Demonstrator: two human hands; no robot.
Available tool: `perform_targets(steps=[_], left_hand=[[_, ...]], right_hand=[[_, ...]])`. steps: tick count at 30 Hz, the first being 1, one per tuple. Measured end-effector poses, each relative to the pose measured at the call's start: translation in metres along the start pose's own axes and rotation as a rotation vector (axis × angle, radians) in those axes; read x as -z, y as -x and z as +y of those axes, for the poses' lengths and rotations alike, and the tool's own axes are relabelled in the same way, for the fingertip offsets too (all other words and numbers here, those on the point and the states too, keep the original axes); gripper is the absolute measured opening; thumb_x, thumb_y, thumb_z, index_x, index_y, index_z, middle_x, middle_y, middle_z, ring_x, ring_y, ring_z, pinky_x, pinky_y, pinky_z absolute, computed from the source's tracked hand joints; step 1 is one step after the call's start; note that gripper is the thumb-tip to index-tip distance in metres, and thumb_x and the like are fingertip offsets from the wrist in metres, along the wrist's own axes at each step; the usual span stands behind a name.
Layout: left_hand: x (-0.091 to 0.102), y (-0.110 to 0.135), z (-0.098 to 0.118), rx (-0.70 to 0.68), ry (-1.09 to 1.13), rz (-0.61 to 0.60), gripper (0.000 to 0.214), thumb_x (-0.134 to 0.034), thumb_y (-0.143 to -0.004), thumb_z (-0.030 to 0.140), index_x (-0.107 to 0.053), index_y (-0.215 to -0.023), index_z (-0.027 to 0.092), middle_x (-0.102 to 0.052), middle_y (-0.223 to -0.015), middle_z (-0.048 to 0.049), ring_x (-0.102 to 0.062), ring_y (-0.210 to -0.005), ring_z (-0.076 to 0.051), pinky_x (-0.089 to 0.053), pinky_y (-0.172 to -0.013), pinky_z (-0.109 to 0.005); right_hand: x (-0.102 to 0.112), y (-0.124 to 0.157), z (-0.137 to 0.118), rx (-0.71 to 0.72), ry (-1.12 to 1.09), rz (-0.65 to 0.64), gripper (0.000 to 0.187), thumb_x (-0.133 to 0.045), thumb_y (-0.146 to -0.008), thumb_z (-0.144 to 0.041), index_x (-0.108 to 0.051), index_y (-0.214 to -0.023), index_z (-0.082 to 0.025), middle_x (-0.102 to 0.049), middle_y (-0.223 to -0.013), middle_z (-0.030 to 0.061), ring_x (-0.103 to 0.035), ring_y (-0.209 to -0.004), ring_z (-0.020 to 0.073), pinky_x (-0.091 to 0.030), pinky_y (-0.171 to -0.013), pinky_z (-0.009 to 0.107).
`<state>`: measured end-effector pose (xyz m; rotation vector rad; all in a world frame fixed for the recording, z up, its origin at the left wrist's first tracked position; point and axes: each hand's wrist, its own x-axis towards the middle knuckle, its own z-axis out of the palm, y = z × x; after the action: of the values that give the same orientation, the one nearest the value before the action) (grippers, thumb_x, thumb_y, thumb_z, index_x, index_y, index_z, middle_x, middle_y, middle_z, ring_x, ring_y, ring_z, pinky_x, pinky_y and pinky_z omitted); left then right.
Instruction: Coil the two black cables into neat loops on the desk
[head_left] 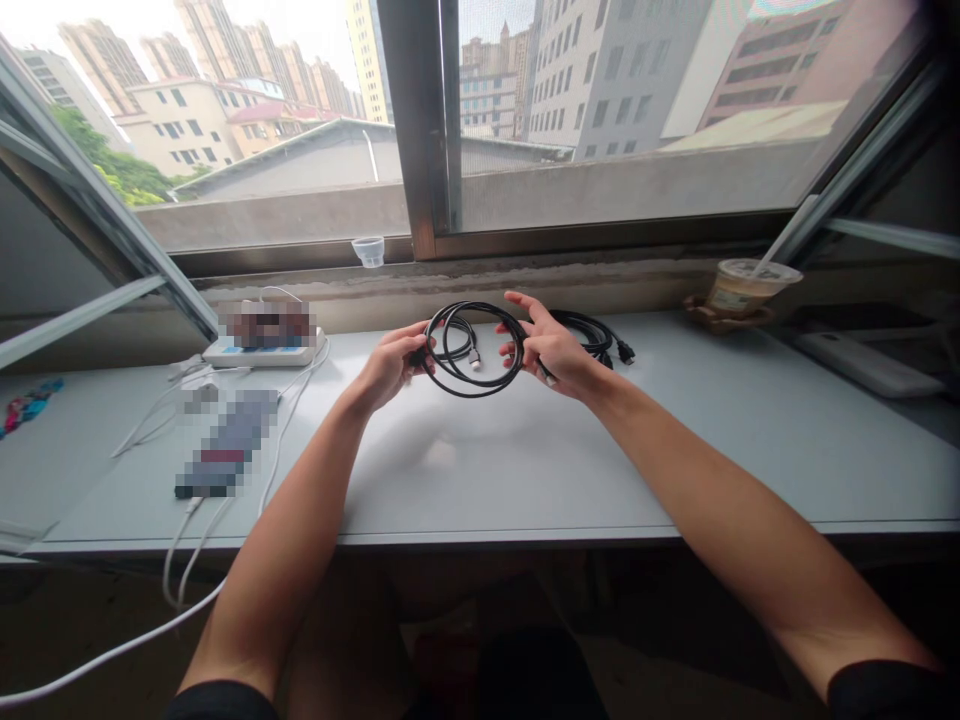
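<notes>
The black cable [450, 385] is being held in a loose coil just above the pale grey shelf [480, 490], with a metal-tipped plug [475, 358] hanging inside the loop. The left hand [390, 368] is gripping one side of the coil with its fingers curled closed around the strands, while the right hand [551, 350] is holding the opposite side with its fingers partly spread and curved over the cable. A light, even hold from both sides is helping the loops remain round and free of kinks. A second black cable [589, 335] is lying on the shelf just beyond the right hand, a power strip [262, 352] is sitting farther left, and a drink cup [742, 285] is standing at the far right.
</notes>
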<state>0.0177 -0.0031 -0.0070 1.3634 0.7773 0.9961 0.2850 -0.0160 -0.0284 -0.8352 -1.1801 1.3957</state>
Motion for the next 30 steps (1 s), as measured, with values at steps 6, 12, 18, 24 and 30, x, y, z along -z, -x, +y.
perform_targets(steps=[6,12,18,24,30], left_hand=[[0.006,0.004,0.003,0.090,-0.106,-0.081,0.054,-0.088,-0.080,0.051,-0.073,-0.116,0.014,-0.072,-0.090,-0.0059,-0.068,-0.076,-0.013,-0.058,-0.081,-0.030],[0.004,0.003,-0.005,0.153,-0.345,-0.066,0.060,-0.077,-0.083,0.072,-0.052,-0.077,0.018,-0.050,-0.063,0.0051,-0.065,-0.055,-0.012,-0.057,-0.065,-0.027],[-0.006,0.004,-0.011,0.106,-0.351,-0.111,0.058,-0.067,-0.090,0.074,-0.057,-0.090,0.017,-0.066,-0.078,-0.0033,-0.073,-0.072,-0.017,-0.059,-0.068,-0.028],[-0.030,0.003,-0.016,-0.057,-0.245,-0.019,0.052,-0.068,-0.095,0.057,-0.062,-0.129,0.018,-0.054,-0.079,0.0030,-0.057,-0.062,-0.011,-0.057,-0.057,-0.025],[-0.047,0.008,-0.011,-0.009,-0.241,0.028,0.045,-0.065,-0.095,0.046,-0.073,-0.127,0.016,-0.044,-0.076,0.0019,-0.040,-0.058,-0.009,-0.035,-0.044,-0.019]], right_hand=[[0.006,-0.003,0.000,0.043,0.075,0.041,0.062,-0.077,-0.083,-0.032,-0.060,-0.143,-0.029,-0.058,-0.090,-0.0029,-0.055,-0.059,0.0092,-0.056,-0.052,0.026],[0.008,-0.006,0.007,0.103,0.107,0.064,0.056,-0.083,-0.085,-0.045,-0.065,-0.135,-0.024,-0.055,-0.074,-0.0062,-0.051,-0.051,0.0084,-0.055,-0.046,0.025],[0.003,-0.004,0.009,0.080,0.160,0.008,0.045,-0.086,-0.081,-0.052,-0.066,-0.107,-0.020,-0.070,-0.089,0.0029,-0.062,-0.058,0.0119,-0.057,-0.045,0.026],[-0.008,0.003,0.007,-0.004,0.163,-0.121,0.042,-0.076,-0.089,-0.055,-0.066,-0.113,-0.021,-0.065,-0.075,-0.0010,-0.057,-0.051,0.0119,-0.056,-0.046,0.028],[-0.019,0.009,0.005,-0.093,0.127,-0.129,0.028,-0.068,-0.092,-0.049,-0.056,-0.101,-0.025,-0.049,-0.069,-0.0073,-0.031,-0.042,0.0055,-0.022,-0.033,0.017]])
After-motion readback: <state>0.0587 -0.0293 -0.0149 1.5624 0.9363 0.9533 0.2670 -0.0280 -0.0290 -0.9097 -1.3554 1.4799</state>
